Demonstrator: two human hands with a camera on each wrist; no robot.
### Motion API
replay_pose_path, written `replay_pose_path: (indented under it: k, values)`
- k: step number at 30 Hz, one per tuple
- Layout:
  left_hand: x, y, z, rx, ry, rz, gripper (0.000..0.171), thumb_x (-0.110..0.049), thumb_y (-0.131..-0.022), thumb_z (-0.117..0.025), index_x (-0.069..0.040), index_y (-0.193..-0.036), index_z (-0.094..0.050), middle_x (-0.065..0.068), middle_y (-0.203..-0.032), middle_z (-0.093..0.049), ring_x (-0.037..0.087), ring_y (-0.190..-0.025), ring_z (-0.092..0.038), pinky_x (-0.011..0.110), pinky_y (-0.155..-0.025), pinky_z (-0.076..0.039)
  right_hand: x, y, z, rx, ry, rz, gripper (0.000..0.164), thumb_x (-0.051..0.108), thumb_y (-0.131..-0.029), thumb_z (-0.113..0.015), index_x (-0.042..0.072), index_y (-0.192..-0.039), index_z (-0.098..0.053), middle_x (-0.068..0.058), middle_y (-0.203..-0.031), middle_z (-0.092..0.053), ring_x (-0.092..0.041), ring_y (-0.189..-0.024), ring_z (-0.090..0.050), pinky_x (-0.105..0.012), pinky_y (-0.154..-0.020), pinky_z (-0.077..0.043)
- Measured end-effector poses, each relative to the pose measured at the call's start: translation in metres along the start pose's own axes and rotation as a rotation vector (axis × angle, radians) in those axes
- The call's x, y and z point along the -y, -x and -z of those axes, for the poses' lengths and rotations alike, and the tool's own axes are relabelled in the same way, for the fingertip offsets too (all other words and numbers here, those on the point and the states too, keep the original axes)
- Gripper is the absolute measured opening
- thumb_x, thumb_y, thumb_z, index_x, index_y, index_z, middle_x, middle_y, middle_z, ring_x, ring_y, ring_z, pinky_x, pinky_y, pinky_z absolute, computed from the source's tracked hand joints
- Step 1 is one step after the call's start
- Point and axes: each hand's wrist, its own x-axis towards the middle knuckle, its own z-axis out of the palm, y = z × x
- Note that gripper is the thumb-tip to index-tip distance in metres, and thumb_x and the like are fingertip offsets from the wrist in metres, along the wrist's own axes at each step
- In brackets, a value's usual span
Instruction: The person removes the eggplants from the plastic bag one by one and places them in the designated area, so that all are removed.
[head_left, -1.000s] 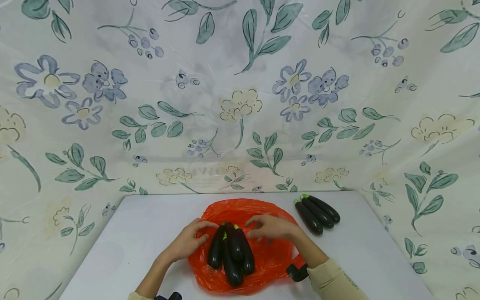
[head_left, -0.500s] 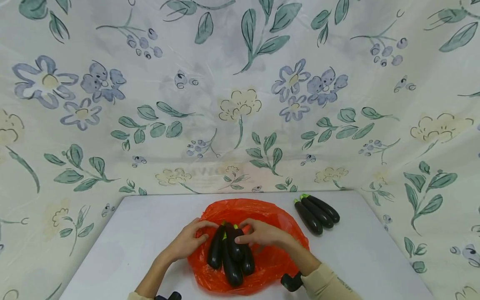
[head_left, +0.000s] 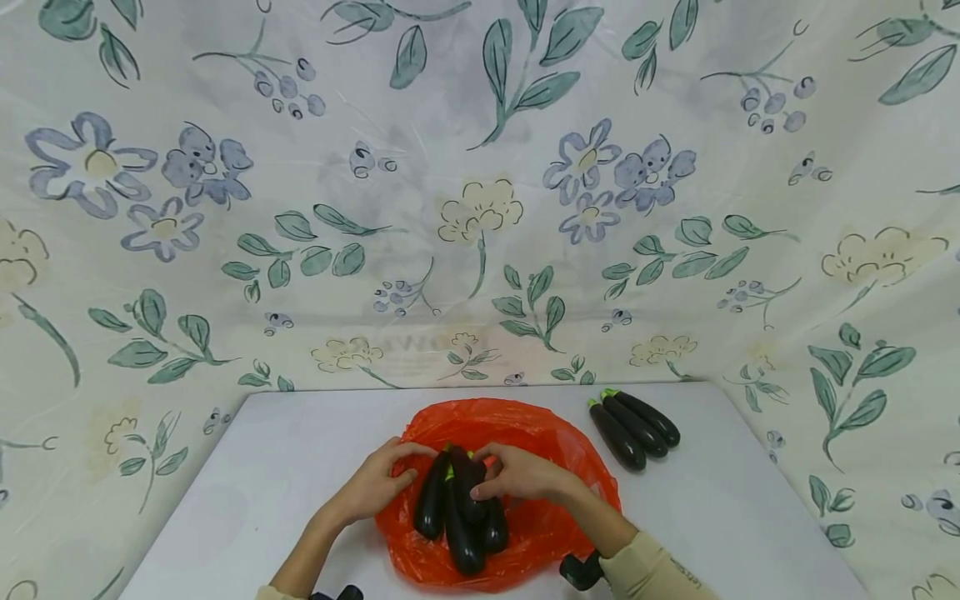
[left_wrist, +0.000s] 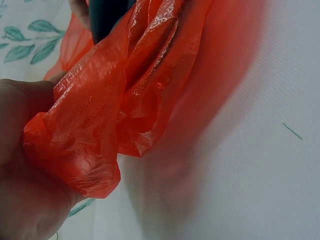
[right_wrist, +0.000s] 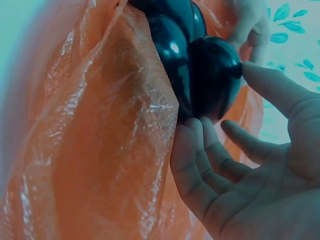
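Several dark purple eggplants [head_left: 465, 546] with green stems lie bunched in an open red plastic bag [head_left: 543, 533], in the middle of the head view. My right hand [head_left: 520, 473] has its thumb and fingers about the uppermost eggplant [head_left: 467, 487]. The right wrist view shows the thumb against one side of that eggplant [right_wrist: 215, 75] and the fingers at its lower end. At the bag's left rim, my left hand [head_left: 378, 482] holds the plastic. Crumpled red film [left_wrist: 95, 110] sits between thumb and palm in the left wrist view; the fingertips there are hidden.
Three more eggplants [head_left: 636, 427] lie side by side on the white table [head_left: 750, 517], behind and right of the bag. A floral cloth [head_left: 480, 250] hangs upright behind the table and along its sides.
My right hand has moved left from above the bag's right part onto the uppermost eggplant, and its fingers have closed about it. The left hand stays at the bag's rim.
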Motion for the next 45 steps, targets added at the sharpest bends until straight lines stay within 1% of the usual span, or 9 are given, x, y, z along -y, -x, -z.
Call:
replay_pose_path:
  k: [5, 9, 13, 17, 22, 28, 34, 42, 45]
  values:
    - [-0.001, 0.0, 0.0, 0.001, 0.001, -0.002, 0.037, 0.0, -0.094, -0.061, -0.024, -0.122, -0.07, 0.001, -0.114, -0.059, 0.024, -0.112, -0.054, 0.06, -0.103, -0.046, -0.002, 0.0, 0.002, 0.056, 0.019, 0.057, 0.05, 0.021, -0.09, -0.073, 0.026, -0.137, -0.06, -0.009, -0.102, -0.065, -0.028, -0.091, -0.061, -0.04, -0.075, -0.056]
    - [-0.002, 0.0, 0.0, 0.003, 0.003, -0.007, 0.037, 0.0, -0.095, -0.06, -0.023, -0.122, -0.069, 0.002, -0.116, -0.059, 0.026, -0.115, -0.054, 0.062, -0.105, -0.044, -0.001, 0.001, 0.003, 0.096, 0.054, 0.077, 0.039, 0.022, -0.092, -0.07, 0.032, -0.129, -0.068, -0.002, -0.11, -0.066, -0.026, -0.096, -0.06, -0.038, -0.076, -0.052]
    - [-0.002, 0.001, 0.0, 0.005, 0.01, -0.007, 0.037, -0.001, -0.095, -0.06, -0.024, -0.122, -0.069, 0.002, -0.117, -0.059, 0.027, -0.118, -0.054, 0.064, -0.106, -0.041, -0.001, 0.002, 0.004, 0.119, 0.056, 0.089, 0.031, 0.021, -0.094, -0.068, 0.032, -0.123, -0.073, 0.001, -0.114, -0.067, -0.025, -0.097, -0.06, -0.037, -0.074, -0.051]
    - [-0.002, 0.001, 0.0, 0.001, 0.008, -0.008, 0.037, -0.001, -0.095, -0.06, -0.025, -0.122, -0.069, 0.002, -0.118, -0.06, 0.027, -0.118, -0.054, 0.064, -0.106, -0.041, -0.002, 0.002, 0.005, 0.122, 0.053, 0.091, 0.031, 0.02, -0.094, -0.066, 0.03, -0.123, -0.072, 0.0, -0.111, -0.066, -0.025, -0.094, -0.061, -0.037, -0.073, -0.05]
    - [-0.002, 0.001, 0.0, -0.002, 0.009, -0.01, 0.037, 0.0, -0.095, -0.06, -0.024, -0.122, -0.069, 0.002, -0.118, -0.06, 0.027, -0.118, -0.054, 0.063, -0.105, -0.042, -0.003, 0.002, 0.008, 0.112, 0.056, 0.097, 0.026, 0.023, -0.096, -0.065, 0.029, -0.121, -0.07, 0.0, -0.113, -0.064, -0.025, -0.097, -0.06, -0.04, -0.077, -0.052]
    - [-0.001, 0.001, -0.001, -0.002, 0.007, -0.01, 0.037, -0.001, -0.095, -0.06, -0.024, -0.122, -0.069, 0.001, -0.117, -0.06, 0.026, -0.116, -0.054, 0.062, -0.105, -0.043, -0.006, 0.003, 0.009, 0.09, 0.046, 0.094, 0.028, 0.027, -0.094, -0.069, 0.023, -0.121, -0.068, -0.004, -0.118, -0.06, -0.026, -0.101, -0.057, -0.042, -0.081, -0.053]
    - [-0.001, 0.001, -0.001, -0.008, 0.008, -0.028, 0.036, -0.001, -0.096, -0.059, -0.023, -0.122, -0.069, 0.002, -0.117, -0.06, 0.026, -0.115, -0.054, 0.062, -0.105, -0.043, -0.007, 0.004, 0.01, 0.055, 0.039, 0.092, 0.026, 0.024, -0.091, -0.072, 0.026, -0.117, -0.069, -0.004, -0.116, -0.059, -0.026, -0.105, -0.053, -0.041, -0.084, -0.051]
    - [0.0, 0.001, 0.0, -0.009, 0.007, -0.049, 0.036, 0.0, -0.096, -0.058, -0.022, -0.122, -0.069, 0.002, -0.116, -0.06, 0.026, -0.113, -0.054, 0.062, -0.104, -0.044, -0.004, 0.006, 0.013, 0.034, 0.01, 0.114, 0.025, 0.018, -0.092, -0.072, 0.021, -0.116, -0.068, -0.008, -0.107, -0.062, -0.025, -0.082, -0.061, -0.039, -0.073, -0.054]
    - [0.001, 0.001, -0.001, -0.009, 0.001, -0.049, 0.037, 0.0, -0.095, -0.058, -0.022, -0.122, -0.069, 0.002, -0.115, -0.06, 0.025, -0.112, -0.054, 0.062, -0.104, -0.044, -0.003, 0.007, 0.014, 0.037, 0.008, 0.116, 0.025, 0.016, -0.092, -0.071, 0.02, -0.116, -0.068, -0.008, -0.105, -0.063, -0.025, -0.08, -0.061, -0.038, -0.072, -0.054]
